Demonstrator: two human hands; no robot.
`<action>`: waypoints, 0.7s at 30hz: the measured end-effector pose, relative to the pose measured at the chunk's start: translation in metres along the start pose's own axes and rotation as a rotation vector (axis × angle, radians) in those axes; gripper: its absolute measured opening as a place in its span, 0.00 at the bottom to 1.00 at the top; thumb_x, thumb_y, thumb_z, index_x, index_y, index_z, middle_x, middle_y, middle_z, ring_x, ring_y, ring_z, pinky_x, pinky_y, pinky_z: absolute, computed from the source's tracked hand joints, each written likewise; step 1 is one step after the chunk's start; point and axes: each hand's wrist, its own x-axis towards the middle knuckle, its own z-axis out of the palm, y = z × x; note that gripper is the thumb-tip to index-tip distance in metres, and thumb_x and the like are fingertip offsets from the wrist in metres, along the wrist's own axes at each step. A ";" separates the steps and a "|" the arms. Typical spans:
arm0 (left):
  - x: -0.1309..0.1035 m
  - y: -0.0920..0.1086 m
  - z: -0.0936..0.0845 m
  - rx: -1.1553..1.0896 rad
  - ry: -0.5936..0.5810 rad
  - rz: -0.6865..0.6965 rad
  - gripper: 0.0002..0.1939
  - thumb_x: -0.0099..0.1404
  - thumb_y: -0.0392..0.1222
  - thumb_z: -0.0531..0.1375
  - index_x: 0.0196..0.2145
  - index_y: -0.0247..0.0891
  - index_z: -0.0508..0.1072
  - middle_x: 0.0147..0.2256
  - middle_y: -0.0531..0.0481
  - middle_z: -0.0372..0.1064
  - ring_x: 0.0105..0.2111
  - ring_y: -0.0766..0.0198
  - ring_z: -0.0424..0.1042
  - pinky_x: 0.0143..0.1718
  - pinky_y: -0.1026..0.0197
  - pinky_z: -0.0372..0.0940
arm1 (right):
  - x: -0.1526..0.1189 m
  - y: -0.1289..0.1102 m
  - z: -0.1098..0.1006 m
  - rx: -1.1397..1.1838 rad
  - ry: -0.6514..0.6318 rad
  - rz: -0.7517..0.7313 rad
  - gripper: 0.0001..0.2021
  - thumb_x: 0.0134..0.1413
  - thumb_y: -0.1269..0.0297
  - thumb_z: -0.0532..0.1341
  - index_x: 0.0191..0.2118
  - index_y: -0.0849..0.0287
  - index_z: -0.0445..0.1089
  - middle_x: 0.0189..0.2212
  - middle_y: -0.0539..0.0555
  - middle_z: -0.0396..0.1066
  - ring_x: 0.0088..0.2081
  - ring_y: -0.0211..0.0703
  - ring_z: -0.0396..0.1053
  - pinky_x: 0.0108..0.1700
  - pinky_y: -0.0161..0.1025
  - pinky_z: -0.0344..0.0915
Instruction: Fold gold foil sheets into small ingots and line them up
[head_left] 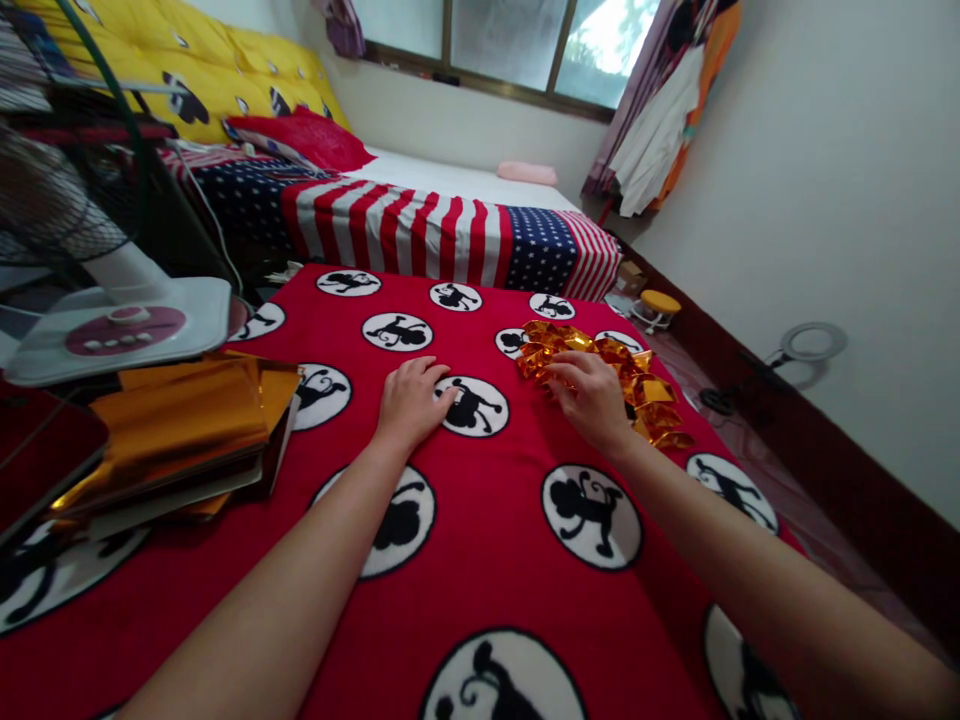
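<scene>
Left hand (414, 402): lay loosely spread on the table (480, 560).
Right hand (591, 402): was at folded gold foil (654, 392), right edge; I couldn't tell its grip.

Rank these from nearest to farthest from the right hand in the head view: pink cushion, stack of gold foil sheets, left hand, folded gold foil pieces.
1. Folded gold foil pieces: right at the right hand.
2. Left hand: leftward, over the red monkey-print cloth.
3. Stack of gold foil sheets: farther left, by the fan.
4. Pink cushion: beyond the cloth, on the bed.
</scene>
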 end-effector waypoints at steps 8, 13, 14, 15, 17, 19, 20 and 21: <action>0.000 0.000 0.000 0.002 0.003 -0.011 0.17 0.65 0.50 0.56 0.49 0.45 0.74 0.54 0.47 0.68 0.55 0.53 0.64 0.55 0.51 0.60 | 0.073 0.035 0.015 -0.163 -0.280 0.080 0.16 0.51 0.72 0.63 0.45 0.51 0.78 0.39 0.56 0.74 0.43 0.50 0.69 0.44 0.41 0.65; 0.000 -0.001 0.000 -0.002 0.007 -0.009 0.17 0.65 0.50 0.56 0.49 0.45 0.74 0.54 0.47 0.68 0.55 0.53 0.64 0.54 0.51 0.60 | 0.080 0.036 0.020 -0.302 -0.353 0.067 0.12 0.53 0.69 0.60 0.39 0.51 0.80 0.38 0.57 0.75 0.40 0.49 0.69 0.39 0.39 0.64; 0.000 -0.001 0.000 -0.004 0.008 -0.008 0.17 0.65 0.50 0.56 0.49 0.45 0.74 0.54 0.47 0.68 0.55 0.53 0.64 0.54 0.51 0.60 | 0.079 0.035 0.020 -0.319 -0.361 0.067 0.11 0.53 0.69 0.60 0.37 0.52 0.80 0.38 0.57 0.75 0.40 0.49 0.70 0.38 0.39 0.64; 0.000 -0.001 0.000 -0.004 0.009 -0.007 0.17 0.65 0.50 0.56 0.49 0.45 0.74 0.54 0.47 0.69 0.55 0.53 0.64 0.55 0.51 0.60 | 0.078 0.033 0.019 -0.335 -0.369 0.066 0.11 0.53 0.68 0.60 0.37 0.53 0.80 0.37 0.57 0.75 0.40 0.49 0.70 0.38 0.39 0.63; 0.000 -0.001 0.000 -0.004 0.008 -0.009 0.18 0.65 0.50 0.56 0.49 0.44 0.74 0.54 0.47 0.69 0.55 0.53 0.64 0.55 0.50 0.60 | 0.076 0.031 0.016 -0.370 -0.385 0.054 0.12 0.52 0.68 0.59 0.36 0.54 0.80 0.38 0.58 0.75 0.40 0.50 0.70 0.38 0.40 0.63; 0.001 -0.001 0.000 -0.001 0.004 -0.012 0.18 0.65 0.50 0.56 0.49 0.44 0.74 0.54 0.47 0.68 0.55 0.53 0.64 0.55 0.50 0.60 | 0.074 0.028 0.011 -0.409 -0.392 0.043 0.12 0.53 0.68 0.58 0.36 0.56 0.80 0.38 0.59 0.76 0.39 0.51 0.70 0.38 0.41 0.62; 0.001 0.000 0.000 0.000 0.001 -0.013 0.18 0.65 0.50 0.56 0.49 0.45 0.74 0.54 0.47 0.68 0.55 0.53 0.64 0.55 0.50 0.60 | 0.073 0.028 0.008 -0.428 -0.391 0.043 0.13 0.53 0.68 0.57 0.36 0.57 0.80 0.38 0.60 0.76 0.39 0.51 0.70 0.38 0.42 0.61; 0.001 0.000 0.000 -0.001 -0.002 -0.014 0.18 0.65 0.50 0.56 0.49 0.45 0.74 0.54 0.47 0.68 0.55 0.53 0.64 0.55 0.50 0.60 | 0.072 0.028 0.005 -0.447 -0.389 0.046 0.13 0.52 0.68 0.57 0.36 0.58 0.80 0.38 0.61 0.76 0.39 0.52 0.70 0.38 0.43 0.61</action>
